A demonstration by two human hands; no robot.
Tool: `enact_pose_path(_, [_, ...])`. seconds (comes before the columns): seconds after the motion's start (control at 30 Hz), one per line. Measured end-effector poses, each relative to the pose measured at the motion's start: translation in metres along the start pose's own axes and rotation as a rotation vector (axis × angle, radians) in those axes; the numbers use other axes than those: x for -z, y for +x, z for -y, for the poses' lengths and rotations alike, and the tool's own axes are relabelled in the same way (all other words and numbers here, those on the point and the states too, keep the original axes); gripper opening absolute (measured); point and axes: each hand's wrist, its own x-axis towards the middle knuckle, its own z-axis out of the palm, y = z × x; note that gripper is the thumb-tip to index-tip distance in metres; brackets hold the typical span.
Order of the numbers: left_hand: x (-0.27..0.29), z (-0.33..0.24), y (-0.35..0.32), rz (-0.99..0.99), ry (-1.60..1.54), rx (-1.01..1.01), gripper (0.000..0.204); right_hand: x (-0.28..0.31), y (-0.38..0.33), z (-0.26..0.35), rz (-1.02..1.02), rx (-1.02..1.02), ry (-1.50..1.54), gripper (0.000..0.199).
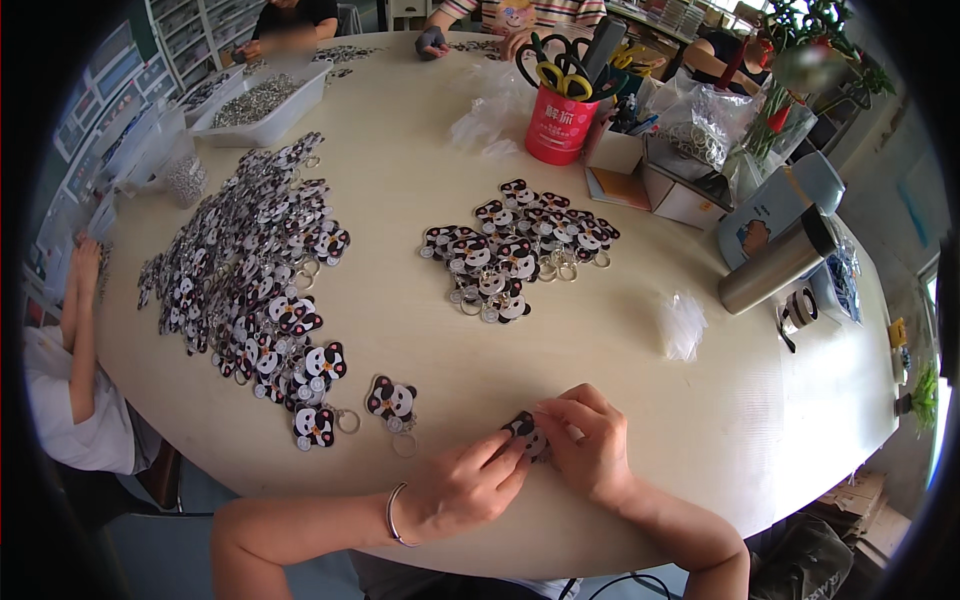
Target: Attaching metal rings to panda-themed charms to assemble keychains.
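Near the front edge of the table, a black-and-white panda keychain (522,428) is gripped between the thumb and fingers of my left hand (462,490). My right hand (592,445) is closed in a pinch at the keychain's upper right edge; what lies between its fingertips is too small to make out. Part of the keychain is covered by my fingers. To the left lies a single panda keychain (391,398) with its ring toward me. Beyond it spreads a large heap of panda keychains (245,260), and a smaller pile of them (515,245) lies farther ahead.
Crumpled clear film (683,325) lies to the right. A steel tumbler (775,265) leans near a blue bottle (775,215). A red cup (560,125) holds scissors. Far left stands a white tray of metal parts (255,125). Other people sit around the table.
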Motion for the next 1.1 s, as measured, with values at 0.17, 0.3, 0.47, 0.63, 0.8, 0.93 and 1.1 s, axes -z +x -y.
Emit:
enact_pose_path(0.17, [-0.005,0.0,-0.005,-0.048,-0.036,-0.101,0.022,-0.01,0.001,-0.001,-0.017,0.352,-0.14,0.023])
enact_pose_path(0.3, [-0.003,0.0,-0.006,-0.016,-0.05,-0.096,0.024,-0.009,-0.002,-0.005,0.095,0.482,-0.224,0.041])
enact_pose_path(0.47, [-0.002,-0.004,-0.004,-0.013,0.013,-0.055,0.021,-0.008,-0.002,-0.008,0.13,0.635,-0.288,0.047])
enact_pose_path(0.63, [0.003,-0.004,-0.004,0.031,0.027,-0.07,0.021,-0.007,-0.003,-0.008,0.18,0.639,-0.202,0.046])
enact_pose_path(0.8, [0.002,-0.004,-0.003,0.033,-0.009,-0.084,0.021,-0.007,-0.003,-0.006,0.162,0.565,-0.267,0.045])
enact_pose_path(0.93, [0.004,-0.005,-0.002,0.042,0.017,-0.072,0.02,-0.005,-0.002,-0.006,0.161,0.641,-0.259,0.047])
enact_pose_path(1.1, [0.002,-0.004,-0.004,0.049,0.018,-0.068,0.02,-0.002,0.002,-0.01,0.211,0.602,-0.08,0.047])
